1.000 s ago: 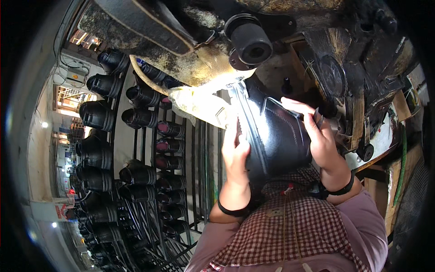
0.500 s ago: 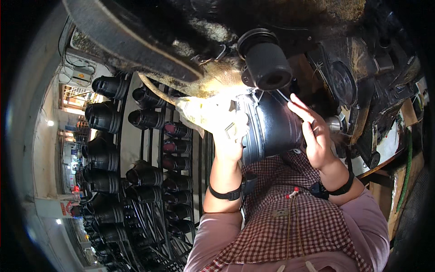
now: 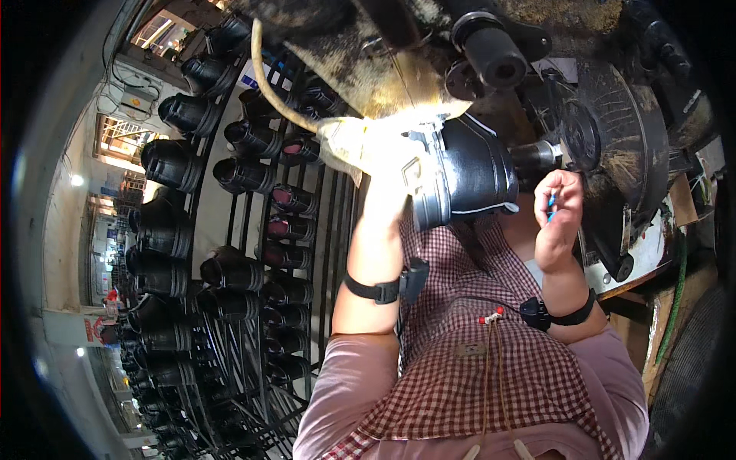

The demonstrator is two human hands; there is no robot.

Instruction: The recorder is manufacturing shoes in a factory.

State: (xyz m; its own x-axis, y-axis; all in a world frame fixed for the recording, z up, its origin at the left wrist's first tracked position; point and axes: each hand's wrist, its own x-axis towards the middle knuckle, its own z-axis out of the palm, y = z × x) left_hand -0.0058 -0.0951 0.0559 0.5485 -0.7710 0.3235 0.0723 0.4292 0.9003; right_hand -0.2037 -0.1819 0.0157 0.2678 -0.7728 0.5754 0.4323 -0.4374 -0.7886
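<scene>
Under a bright light, my left hand point(image 3: 392, 165) grips the sole side of a black shoe point(image 3: 479, 169). Glare washes out most of its fingers. The shoe lies on its side with its ribbed sole toward my left and a pale trim line along its upper. My right hand point(image 3: 557, 217) is apart from the shoe, to its right, with its fingers curled around a small, slender blue object point(image 3: 551, 205), mostly hidden by the fingers. Just above the shoe hangs a dark cylindrical machine part point(image 3: 497, 57).
A worn machine with a round dark guard point(image 3: 621, 146) and a metal shaft point(image 3: 540, 156) fills the upper right. Racks of black shoes point(image 3: 170, 165) stand on the left. A curved pale tube point(image 3: 268, 84) arches above my left hand. A green hose point(image 3: 673, 299) runs down at right.
My right hand has come off the shoe, moved right and down, and now shows a blue object in its curled fingers. My left hand keeps its hold on the shoe. The view has shifted.
</scene>
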